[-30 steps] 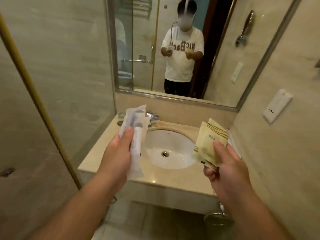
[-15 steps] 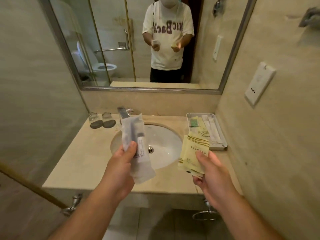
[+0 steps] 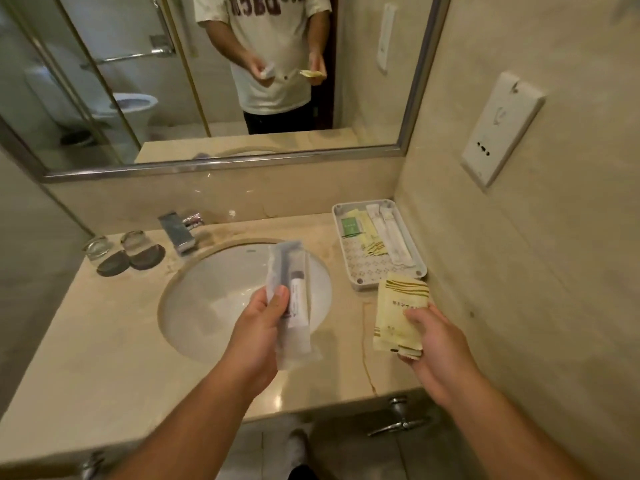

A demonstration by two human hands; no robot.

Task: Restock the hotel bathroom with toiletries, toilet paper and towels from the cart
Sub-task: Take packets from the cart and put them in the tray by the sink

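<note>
**Item 1, left hand** (image 3: 258, 327): over the basin (image 3: 214, 306), right of its centre; thumb laid on the front and fingers curled behind, gripping a clear packet (image 3: 294, 271) held upright; a dark-handled brush and a small white tube show inside; half a second ago it was over the basin with the same grip.

**Item 2, right hand** (image 3: 436, 344): right of the basin, off its rim, above the countertop (image 3: 104, 341); thumb on top and fingers curled beneath, pinching a fan of yellow sachets (image 3: 398, 310) with brown stripes; half a second ago these hung at the basin's right rim; now they are further right, their top edge overlapping the tray's near corner in view.

**Item 3, tray** (image 3: 360, 283): white; right of the basin, toward the back; holds a green sachet, yellow sachets and two long white wrapped pieces; contents unchanged.

**Item 4, faucet** (image 3: 176, 233): behind the basin, left of centre.

**Item 5, two glasses** (image 3: 135, 240): behind and left of the basin; a dark disc lies just in front of each.

**Item 6, mirror** (image 3: 221, 165): above and behind the basin; the reflected person is now cut off at the chest, where shoulders showed before.

**Item 7, wall plate** (image 3: 498, 129): white; above and right of the basin.
</note>
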